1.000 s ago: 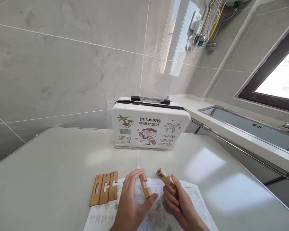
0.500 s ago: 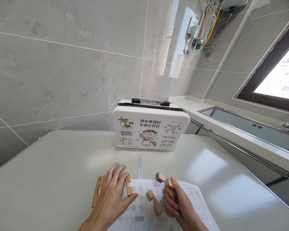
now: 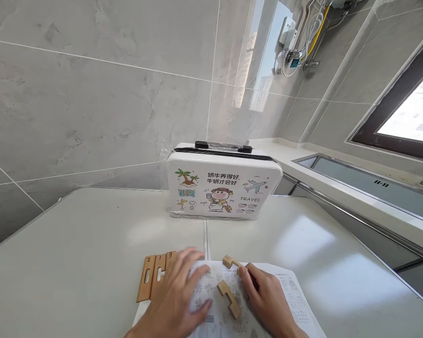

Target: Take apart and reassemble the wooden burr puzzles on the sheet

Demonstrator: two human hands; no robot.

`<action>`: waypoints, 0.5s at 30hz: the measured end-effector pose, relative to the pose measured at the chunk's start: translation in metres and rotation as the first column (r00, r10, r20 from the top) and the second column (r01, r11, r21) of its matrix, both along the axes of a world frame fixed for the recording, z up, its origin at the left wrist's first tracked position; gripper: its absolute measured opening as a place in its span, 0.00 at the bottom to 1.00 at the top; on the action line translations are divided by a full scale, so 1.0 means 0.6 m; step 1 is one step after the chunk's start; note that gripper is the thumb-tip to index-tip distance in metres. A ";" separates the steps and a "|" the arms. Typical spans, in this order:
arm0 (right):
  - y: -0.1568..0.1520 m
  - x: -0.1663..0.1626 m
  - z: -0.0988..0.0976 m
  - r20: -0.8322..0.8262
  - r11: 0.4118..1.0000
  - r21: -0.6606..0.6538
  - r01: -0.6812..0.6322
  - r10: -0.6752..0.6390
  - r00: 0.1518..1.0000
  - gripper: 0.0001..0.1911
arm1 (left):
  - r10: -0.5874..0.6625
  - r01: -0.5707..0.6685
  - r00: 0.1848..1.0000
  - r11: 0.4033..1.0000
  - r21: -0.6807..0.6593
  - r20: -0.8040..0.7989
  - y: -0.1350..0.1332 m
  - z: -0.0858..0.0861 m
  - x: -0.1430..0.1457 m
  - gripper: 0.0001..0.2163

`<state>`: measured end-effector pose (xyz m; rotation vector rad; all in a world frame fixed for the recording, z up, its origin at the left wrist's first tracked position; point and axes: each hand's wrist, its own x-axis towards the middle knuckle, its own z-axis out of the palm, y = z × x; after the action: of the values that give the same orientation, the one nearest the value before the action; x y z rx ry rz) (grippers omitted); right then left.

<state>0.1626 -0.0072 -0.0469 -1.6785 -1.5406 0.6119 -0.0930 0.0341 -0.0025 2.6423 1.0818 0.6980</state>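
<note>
My left hand [image 3: 181, 291], smeared by motion, hovers with fingers spread over the left part of the printed paper sheet [image 3: 282, 281]; nothing shows in its grasp. Beside it, and partly hidden by it, lie flat wooden puzzle pieces marked 2 [image 3: 145, 279], 1 [image 3: 158, 272] and 3 [image 3: 171, 258], side by side. My right hand [image 3: 268, 291] pinches one end of a notched wooden puzzle piece [image 3: 227, 261] near the sheet's top edge. Between my hands a second notched wooden block [image 3: 229, 299] rests on the sheet, apart from both.
A white cartoon-printed suitcase [image 3: 222, 188] in clear plastic stands at the back of the white table [image 3: 91, 234], near the tiled wall. To the right are a counter with a sink [image 3: 366, 183] and a window [image 3: 412, 108].
My left hand has lifted and moved right off the flat pieces, uncovering 1 and 3. My right hand has turned and lowered its notched piece. The view has shifted slightly.
</note>
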 end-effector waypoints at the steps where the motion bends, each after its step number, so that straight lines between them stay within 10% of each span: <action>1: 0.000 -0.001 -0.001 0.022 1.000 0.003 -0.001 0.001 1.000 0.26 | -0.081 0.081 0.997 0.997 -0.007 0.008 -0.007 -0.003 0.010 0.21; 6: -0.001 -0.002 -0.008 0.075 0.999 0.013 -0.038 0.037 0.997 0.24 | -0.431 0.428 0.893 0.902 0.050 0.125 -0.031 -0.043 0.054 0.28; 15: -0.005 -0.009 -0.012 0.196 0.994 0.077 -0.084 0.068 0.978 0.21 | -0.219 0.227 0.971 0.971 0.076 -0.097 -0.032 -0.020 0.045 0.13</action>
<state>0.1571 -0.0101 -0.0540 -1.6604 -1.7501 0.4258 -0.0663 0.0150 -0.0143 2.8344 0.7722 0.5991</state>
